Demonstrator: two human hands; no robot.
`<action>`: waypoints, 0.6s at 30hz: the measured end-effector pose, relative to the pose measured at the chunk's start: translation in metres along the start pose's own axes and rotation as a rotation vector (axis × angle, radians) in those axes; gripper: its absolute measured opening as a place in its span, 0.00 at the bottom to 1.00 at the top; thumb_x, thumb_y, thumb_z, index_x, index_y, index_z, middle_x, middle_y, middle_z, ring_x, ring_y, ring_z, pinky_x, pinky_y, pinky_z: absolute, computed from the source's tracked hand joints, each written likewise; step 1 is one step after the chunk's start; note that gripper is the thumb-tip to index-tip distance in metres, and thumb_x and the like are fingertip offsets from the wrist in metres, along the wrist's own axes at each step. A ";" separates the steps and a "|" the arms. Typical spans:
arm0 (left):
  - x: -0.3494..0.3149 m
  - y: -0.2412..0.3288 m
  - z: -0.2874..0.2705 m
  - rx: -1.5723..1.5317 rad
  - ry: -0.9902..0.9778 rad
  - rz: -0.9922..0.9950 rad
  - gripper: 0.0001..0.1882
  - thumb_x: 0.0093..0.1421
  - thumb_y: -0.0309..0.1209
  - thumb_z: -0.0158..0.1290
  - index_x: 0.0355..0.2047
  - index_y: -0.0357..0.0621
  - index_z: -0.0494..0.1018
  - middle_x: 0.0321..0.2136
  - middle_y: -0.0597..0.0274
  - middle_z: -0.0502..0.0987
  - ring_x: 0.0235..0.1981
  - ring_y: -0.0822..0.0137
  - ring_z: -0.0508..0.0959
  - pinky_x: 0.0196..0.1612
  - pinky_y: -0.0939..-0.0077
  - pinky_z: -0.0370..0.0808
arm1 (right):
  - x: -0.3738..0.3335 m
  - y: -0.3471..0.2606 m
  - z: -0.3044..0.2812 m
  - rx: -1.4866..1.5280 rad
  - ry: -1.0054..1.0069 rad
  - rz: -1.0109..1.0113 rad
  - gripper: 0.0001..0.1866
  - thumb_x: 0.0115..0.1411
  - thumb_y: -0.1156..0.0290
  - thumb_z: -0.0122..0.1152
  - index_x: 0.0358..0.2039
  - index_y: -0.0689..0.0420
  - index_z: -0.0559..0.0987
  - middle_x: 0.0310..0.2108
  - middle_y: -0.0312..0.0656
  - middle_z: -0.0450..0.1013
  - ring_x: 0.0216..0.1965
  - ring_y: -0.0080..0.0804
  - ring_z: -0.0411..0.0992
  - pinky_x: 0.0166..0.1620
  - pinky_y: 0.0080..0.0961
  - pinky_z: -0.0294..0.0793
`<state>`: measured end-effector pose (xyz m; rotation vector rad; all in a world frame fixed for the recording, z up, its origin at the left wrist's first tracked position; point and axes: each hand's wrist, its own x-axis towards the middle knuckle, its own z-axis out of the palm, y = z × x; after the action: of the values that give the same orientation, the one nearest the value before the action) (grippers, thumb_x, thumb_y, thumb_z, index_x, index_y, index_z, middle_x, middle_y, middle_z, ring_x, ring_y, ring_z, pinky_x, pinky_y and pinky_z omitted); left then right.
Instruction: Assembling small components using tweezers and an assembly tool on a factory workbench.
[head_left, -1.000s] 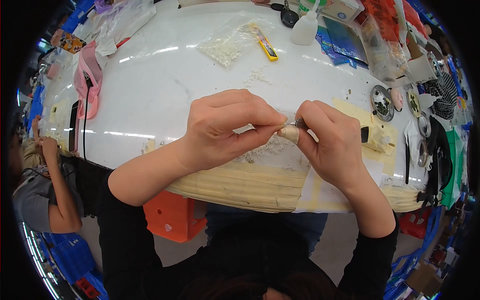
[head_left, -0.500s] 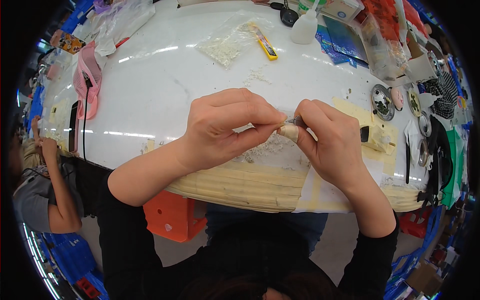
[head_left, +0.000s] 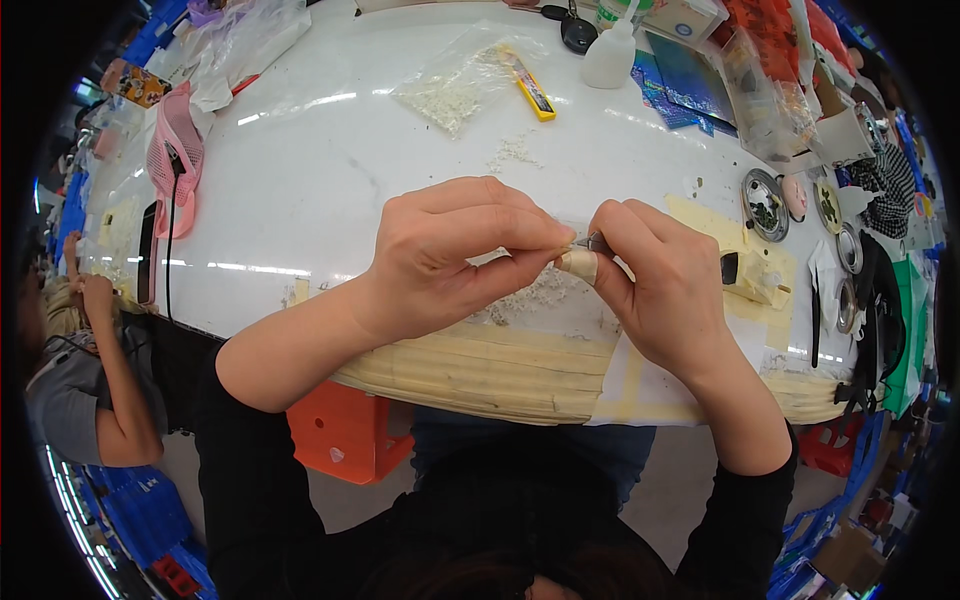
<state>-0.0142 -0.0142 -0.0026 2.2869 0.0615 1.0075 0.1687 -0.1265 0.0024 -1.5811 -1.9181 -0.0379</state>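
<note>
Trimming step, probably: over pale crumbs point(head_left: 538, 297), left hand point(head_left: 455, 250) pinched closed, contents unclear; right hand point(head_left: 665, 285) grips metal tool point(head_left: 597, 242); next stroke wants steadiness.

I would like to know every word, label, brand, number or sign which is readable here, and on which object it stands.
I can quote no text reliably:
Narrow yellow case: dark print, too small to read.
White box at the table's far side: a round blue sign, its details too blurred.
Small metal piece in the right hand: no lettering can be made out.
</note>
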 end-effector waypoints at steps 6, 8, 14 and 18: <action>0.001 0.000 0.000 0.010 -0.005 0.003 0.12 0.49 0.14 0.61 0.34 0.37 0.79 0.29 0.56 0.82 0.28 0.68 0.80 0.29 0.80 0.76 | 0.000 -0.001 -0.003 0.013 -0.050 0.017 0.12 0.53 0.65 0.66 0.26 0.54 0.71 0.18 0.36 0.65 0.19 0.35 0.67 0.20 0.30 0.63; 0.000 0.000 0.000 0.012 -0.006 0.002 0.11 0.49 0.14 0.61 0.34 0.37 0.79 0.29 0.57 0.82 0.28 0.68 0.80 0.29 0.80 0.76 | 0.000 -0.002 -0.005 0.038 -0.074 0.028 0.13 0.56 0.65 0.65 0.25 0.58 0.70 0.19 0.39 0.65 0.19 0.38 0.66 0.22 0.31 0.62; 0.001 0.000 0.000 0.016 -0.003 0.010 0.11 0.49 0.14 0.61 0.34 0.37 0.80 0.29 0.57 0.81 0.27 0.68 0.80 0.28 0.80 0.76 | 0.000 -0.002 -0.006 0.059 -0.090 0.042 0.13 0.55 0.66 0.65 0.25 0.58 0.71 0.19 0.40 0.65 0.19 0.38 0.66 0.23 0.31 0.63; 0.000 0.000 0.000 0.015 -0.002 0.013 0.11 0.49 0.14 0.61 0.34 0.38 0.80 0.29 0.57 0.81 0.27 0.68 0.80 0.28 0.80 0.76 | -0.001 0.000 -0.003 0.021 -0.057 0.022 0.10 0.50 0.67 0.67 0.26 0.51 0.71 0.17 0.34 0.65 0.18 0.33 0.67 0.19 0.30 0.63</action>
<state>-0.0138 -0.0141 -0.0023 2.3048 0.0531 1.0148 0.1702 -0.1285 0.0039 -1.6050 -1.9373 0.0369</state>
